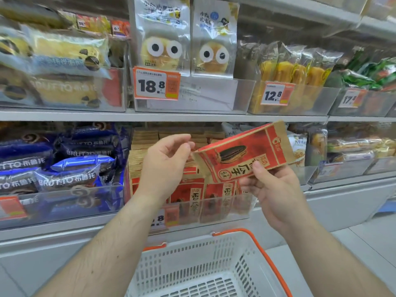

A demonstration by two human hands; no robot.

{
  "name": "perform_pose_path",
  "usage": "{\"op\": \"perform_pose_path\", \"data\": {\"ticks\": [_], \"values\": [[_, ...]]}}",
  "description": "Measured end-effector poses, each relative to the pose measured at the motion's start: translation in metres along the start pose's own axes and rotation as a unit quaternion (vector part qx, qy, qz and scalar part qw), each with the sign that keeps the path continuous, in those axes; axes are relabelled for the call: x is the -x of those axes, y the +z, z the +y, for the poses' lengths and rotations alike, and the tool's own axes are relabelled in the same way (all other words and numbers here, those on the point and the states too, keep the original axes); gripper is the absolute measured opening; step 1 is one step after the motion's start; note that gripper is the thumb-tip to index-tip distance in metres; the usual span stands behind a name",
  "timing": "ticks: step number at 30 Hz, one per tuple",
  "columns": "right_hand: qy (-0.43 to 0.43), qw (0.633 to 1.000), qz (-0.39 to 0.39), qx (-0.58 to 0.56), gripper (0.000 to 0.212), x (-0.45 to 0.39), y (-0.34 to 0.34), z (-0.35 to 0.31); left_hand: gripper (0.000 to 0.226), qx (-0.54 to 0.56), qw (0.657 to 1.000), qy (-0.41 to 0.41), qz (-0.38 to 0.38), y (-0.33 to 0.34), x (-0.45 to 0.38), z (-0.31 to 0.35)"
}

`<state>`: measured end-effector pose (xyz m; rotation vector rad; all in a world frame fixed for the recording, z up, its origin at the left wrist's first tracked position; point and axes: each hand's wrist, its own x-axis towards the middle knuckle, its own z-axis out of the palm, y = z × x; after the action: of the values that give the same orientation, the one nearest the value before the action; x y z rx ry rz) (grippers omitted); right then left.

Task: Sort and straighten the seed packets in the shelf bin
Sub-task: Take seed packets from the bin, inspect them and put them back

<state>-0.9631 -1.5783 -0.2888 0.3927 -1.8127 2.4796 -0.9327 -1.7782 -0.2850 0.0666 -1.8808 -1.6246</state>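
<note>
Gripping one seed packet (242,155) tilted above the shelf bin (214,207), the right hand (276,189) is mid-sort, the left hand (165,166) is hovering released beside it, and upright packets (192,191) inside are awaiting straightening.

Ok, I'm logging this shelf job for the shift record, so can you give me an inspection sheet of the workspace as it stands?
Surface: lower shelf, grey, carrying clear bins.
Job's things: one red and brown seed packet held tilted on its side in front of the bin; more packets stand upright in it, stacks behind.
Clutter: white basket with orange handle below the hands.
Hands: right hand pinches the held packet's lower edge; left hand at its left end, fingers loosely curled, contact unclear.
Cables: nothing seen.
Surroundings: blue snack bags to the left, bread packs with googly eyes above, price tags 18.8 and 12.8.
</note>
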Motion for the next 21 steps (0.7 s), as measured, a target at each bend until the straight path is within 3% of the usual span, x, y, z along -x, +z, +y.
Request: {"op": "perform_pose_path", "data": {"ticks": [4,8,12,15,21], "values": [[-0.046,0.996,-0.005,0.074,0.005,-0.040,0.007,-0.023,0.024,-0.170,0.985,0.014,-0.012,-0.002,-0.014,0.000],[-0.047,0.978,-0.035,0.201,0.012,-0.086,0.017,-0.029,0.037,-0.337,0.939,-0.001,-0.072,-0.002,-0.020,-0.003],[-0.011,0.938,-0.084,0.335,0.013,-0.129,0.023,-0.020,0.044,-0.433,0.890,-0.022,-0.140,-0.002,-0.021,-0.002],[0.015,0.908,-0.131,0.399,0.021,-0.153,0.028,-0.010,0.045,-0.477,0.863,-0.031,-0.162,-0.001,-0.022,-0.001],[0.082,0.857,-0.208,0.465,0.027,-0.182,0.039,0.016,0.051,-0.477,0.861,-0.048,-0.170,-0.002,-0.028,-0.004]]}}
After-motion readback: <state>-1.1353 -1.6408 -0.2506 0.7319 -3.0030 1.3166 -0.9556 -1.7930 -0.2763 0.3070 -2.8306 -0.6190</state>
